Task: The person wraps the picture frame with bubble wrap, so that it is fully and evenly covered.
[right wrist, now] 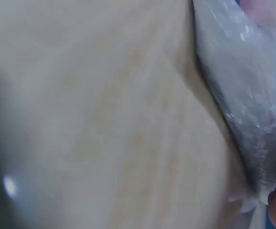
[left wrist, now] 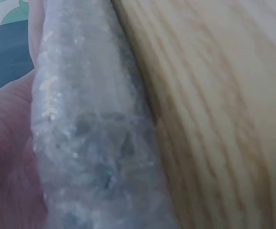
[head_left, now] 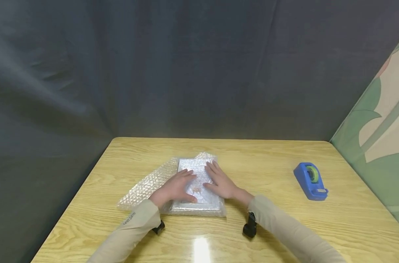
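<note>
A flat, pale rectangular thing with a small orange-brown figure [head_left: 196, 190] showing through lies in bubble wrap [head_left: 146, 182] on the table. My left hand [head_left: 177, 186] rests on its left part, fingers spread and thumb pointing right. On the right part lies my right hand [head_left: 223, 184], its fingers stretched out over the wrap. A loose flap of the wrap spreads out to the left. In the left wrist view the wrapped edge [left wrist: 95, 95] runs beside my palm. The right wrist view has the wrapped side [right wrist: 245, 81] at the right, with bits of my fingers against it.
A blue tape dispenser [head_left: 311, 182] with a green-yellow roll stands at the right of the wooden table [head_left: 258, 157]. Dark curtain [head_left: 199, 73] hangs behind and to the left; a floral cloth [head_left: 383, 146] hangs at the right. Black wrist cameras sit under both sleeves.
</note>
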Tool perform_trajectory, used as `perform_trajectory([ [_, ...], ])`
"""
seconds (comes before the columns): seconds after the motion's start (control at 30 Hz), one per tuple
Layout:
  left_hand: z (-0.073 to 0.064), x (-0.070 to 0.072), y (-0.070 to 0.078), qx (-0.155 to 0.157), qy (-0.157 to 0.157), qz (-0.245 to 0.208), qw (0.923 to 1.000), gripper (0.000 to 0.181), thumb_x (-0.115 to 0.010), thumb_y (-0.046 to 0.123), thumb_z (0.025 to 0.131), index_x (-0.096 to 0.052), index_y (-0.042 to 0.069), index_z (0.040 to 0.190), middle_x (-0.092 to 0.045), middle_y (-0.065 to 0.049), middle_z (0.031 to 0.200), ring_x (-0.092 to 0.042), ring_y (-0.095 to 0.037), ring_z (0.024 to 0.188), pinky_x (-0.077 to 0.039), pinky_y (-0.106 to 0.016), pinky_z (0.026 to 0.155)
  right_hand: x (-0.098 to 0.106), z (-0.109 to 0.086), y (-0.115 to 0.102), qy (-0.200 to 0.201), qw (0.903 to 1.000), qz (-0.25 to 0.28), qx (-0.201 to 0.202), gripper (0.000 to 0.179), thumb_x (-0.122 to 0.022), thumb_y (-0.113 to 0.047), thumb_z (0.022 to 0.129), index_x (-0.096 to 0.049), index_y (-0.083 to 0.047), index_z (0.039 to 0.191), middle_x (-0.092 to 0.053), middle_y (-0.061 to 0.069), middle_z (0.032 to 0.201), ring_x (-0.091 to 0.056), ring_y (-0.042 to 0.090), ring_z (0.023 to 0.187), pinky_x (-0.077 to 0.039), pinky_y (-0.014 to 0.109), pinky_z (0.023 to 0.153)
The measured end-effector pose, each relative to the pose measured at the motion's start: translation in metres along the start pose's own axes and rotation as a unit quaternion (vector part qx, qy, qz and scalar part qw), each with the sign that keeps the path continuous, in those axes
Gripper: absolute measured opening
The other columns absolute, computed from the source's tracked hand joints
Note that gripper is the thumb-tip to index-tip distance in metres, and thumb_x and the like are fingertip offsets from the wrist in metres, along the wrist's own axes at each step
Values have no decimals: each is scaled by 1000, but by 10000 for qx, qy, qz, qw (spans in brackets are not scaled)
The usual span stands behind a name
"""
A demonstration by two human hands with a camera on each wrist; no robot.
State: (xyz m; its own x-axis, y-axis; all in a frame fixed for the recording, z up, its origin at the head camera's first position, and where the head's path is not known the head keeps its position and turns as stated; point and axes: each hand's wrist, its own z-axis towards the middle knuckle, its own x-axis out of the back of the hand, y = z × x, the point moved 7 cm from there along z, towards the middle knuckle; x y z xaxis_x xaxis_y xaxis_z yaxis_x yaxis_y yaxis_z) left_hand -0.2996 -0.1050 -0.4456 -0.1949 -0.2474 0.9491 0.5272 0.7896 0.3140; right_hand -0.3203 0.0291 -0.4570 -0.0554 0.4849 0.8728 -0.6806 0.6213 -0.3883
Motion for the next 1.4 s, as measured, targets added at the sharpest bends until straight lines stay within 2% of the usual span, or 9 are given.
perform_trajectory([
  [0.17, 2, 0, 2, 32, -82, -22, 10000, 89, -73, 50, 66, -40, 6, 136, -31, -14, 144, -23, -33, 133, -20, -47, 109, -1, -9, -1, -21, 9969, 741, -280, 72, -55, -34, 87, -28, 9, 137, -14, 23, 148, -1, 39, 136, -10, 55, 108],
  [0.37, 5, 0, 1, 126, -141, -35, 9998, 89, -73, 50, 66, -39, 6, 136, -30, -13, 145, -22, -32, 134, -19, -46, 109, -2, -7, 1, -60, 9964, 797, -299, 74, -61, -34, 83, -31, 8, 136, -14, 22, 148, 0, 39, 136, -11, 56, 107],
  [0.57, 9, 0, 0, 64, -89, -140, 9998, 90, -73, 50, 66, -39, 6, 137, -29, -13, 145, -22, -33, 134, -19, -46, 109, -2, -5, 8, -128, 9950, 884, -452, 75, -64, -33, 81, -31, 7, 137, -13, 20, 149, 2, 36, 137, -8, 53, 109],
  [0.73, 0, 5, -10, 117, 121, -468, 9988, 83, -71, 48, 71, -40, 7, 136, -30, -13, 145, -26, -30, 133, -22, -45, 108, -4, -6, 8, -117, 9944, 958, -442, 76, -63, -33, 82, -30, 7, 137, -11, 19, 149, 3, 36, 137, -6, 55, 108],
  [0.9, -27, 28, -27, 175, 686, -919, 9932, 71, -67, 40, 79, -41, 5, 135, -31, -14, 144, -28, -32, 131, -24, -49, 107, -6, -6, 6, -79, 9936, 1027, -467, 76, -63, -32, 82, -29, 6, 138, -11, 19, 149, 3, 35, 137, -6, 54, 109],
  [1.03, -58, 45, -51, 495, 911, -1342, 9855, 65, -63, 31, 84, -38, 1, 136, -31, -20, 142, -29, -36, 130, -25, -52, 105, -7, -7, 4, -36, 9937, 1020, -461, 76, -63, -33, 82, -28, 6, 138, -10, 18, 150, 3, 36, 137, -6, 54, 108],
  [1.23, -112, 49, -101, 1493, 648, -1800, 9701, 67, -57, 31, 89, -30, -6, 137, -31, -29, 138, -34, -46, 123, -35, -56, 97, -11, -6, 4, -75, 9952, 863, -457, 77, -62, -35, 83, -28, 6, 138, -10, 19, 150, 2, 37, 137, -8, 55, 108],
  [1.33, -135, 47, -119, 1800, 442, -2027, 9615, 70, -56, 32, 89, -27, -11, 136, -30, -35, 136, -34, -50, 120, -42, -53, 90, -9, -7, 4, -39, 9949, 886, -475, 77, -61, -35, 83, -28, 6, 138, -9, 19, 150, 2, 37, 137, -8, 55, 108],
  [1.4, -146, 47, -128, 1871, 397, -2056, 9598, 70, -56, 32, 89, -27, -14, 135, -31, -37, 134, -35, -51, 119, -46, -50, 85, -7, -7, 4, -6, 9948, 893, -483, 76, -61, -35, 83, -27, 6, 138, -9, 19, 150, 2, 37, 136, -8, 55, 108],
])
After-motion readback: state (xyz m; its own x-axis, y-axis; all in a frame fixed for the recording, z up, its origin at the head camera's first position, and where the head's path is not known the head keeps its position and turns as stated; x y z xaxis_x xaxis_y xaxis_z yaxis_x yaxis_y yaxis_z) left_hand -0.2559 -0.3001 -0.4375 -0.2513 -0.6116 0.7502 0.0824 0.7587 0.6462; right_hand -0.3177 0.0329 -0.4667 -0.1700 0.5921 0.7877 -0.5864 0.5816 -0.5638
